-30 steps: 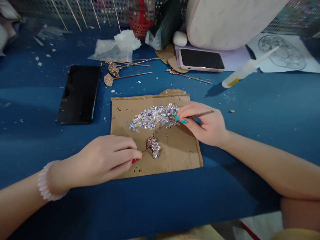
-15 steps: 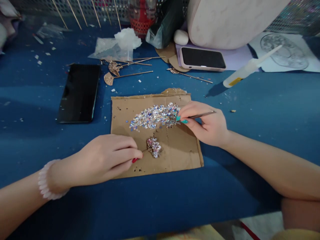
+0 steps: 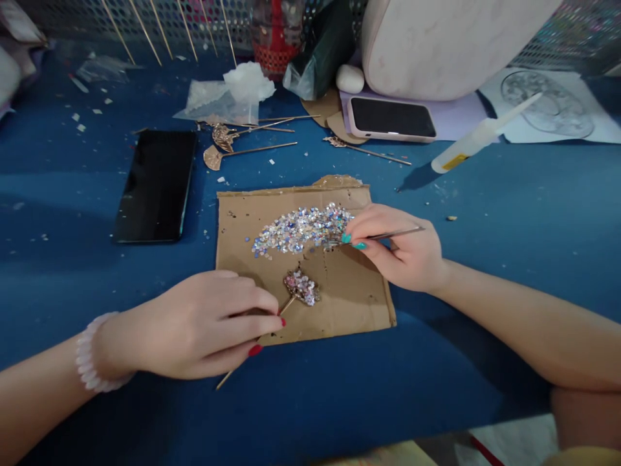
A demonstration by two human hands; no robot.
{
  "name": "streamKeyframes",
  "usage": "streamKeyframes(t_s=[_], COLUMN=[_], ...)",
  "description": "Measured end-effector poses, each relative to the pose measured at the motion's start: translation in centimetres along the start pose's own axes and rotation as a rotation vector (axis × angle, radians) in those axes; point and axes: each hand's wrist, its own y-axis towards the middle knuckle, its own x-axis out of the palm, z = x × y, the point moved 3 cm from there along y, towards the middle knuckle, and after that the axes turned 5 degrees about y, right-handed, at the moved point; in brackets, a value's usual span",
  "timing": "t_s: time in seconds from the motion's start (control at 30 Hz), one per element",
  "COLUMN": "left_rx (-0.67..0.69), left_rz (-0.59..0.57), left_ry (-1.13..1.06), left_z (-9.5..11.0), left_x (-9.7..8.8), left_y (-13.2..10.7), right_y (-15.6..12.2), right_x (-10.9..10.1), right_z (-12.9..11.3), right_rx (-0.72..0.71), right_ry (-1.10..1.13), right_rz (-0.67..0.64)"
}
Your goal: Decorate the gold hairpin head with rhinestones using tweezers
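Observation:
My left hand (image 3: 208, 323) is closed on the thin metal stem of a hair stick (image 3: 301, 287). Its fan-like head, covered in pink and silvery sequins, is over the cardboard (image 3: 352, 298), and the stem's end pokes out below my fingers. A pair of metal tweezers (image 3: 395, 233) is pinched in my right hand (image 3: 407, 252). The tweezer tips are at the right lower edge of a heap of shiny blue and silver sequins (image 3: 295, 230) on the cardboard; whether they grip a sequin is too small to tell.
A black phone (image 3: 155, 188) lies left of the cardboard. Behind it are bare metal hair sticks (image 3: 252, 149), a plastic bag (image 3: 218, 100) and another phone (image 3: 392, 118). A white glue bottle (image 3: 466, 149) stands tilted at right, its long nozzle pointing up.
The hair stick has turned in my left hand, so its stem now slants down toward me and its lower end shows. My right hand, with the tweezers, stays by the sequin heap, barely shifted.

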Motion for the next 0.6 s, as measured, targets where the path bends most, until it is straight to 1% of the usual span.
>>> streamKeyframes(t_s=[0.33, 0.6], left_rx=[0.015, 0.054], left_rz=[-0.047, -0.004], left_ry=[0.097, 0.163], left_z=[0.1, 0.2], left_x=[0.1, 0.2], left_y=[0.1, 0.0], right_y=[0.1, 0.0], right_x=[0.2, 0.4], right_z=[-0.9, -1.9], right_rx=[0.022, 0.042], right_ry=[0.002, 0.047], right_rz=[-0.059, -0.123])
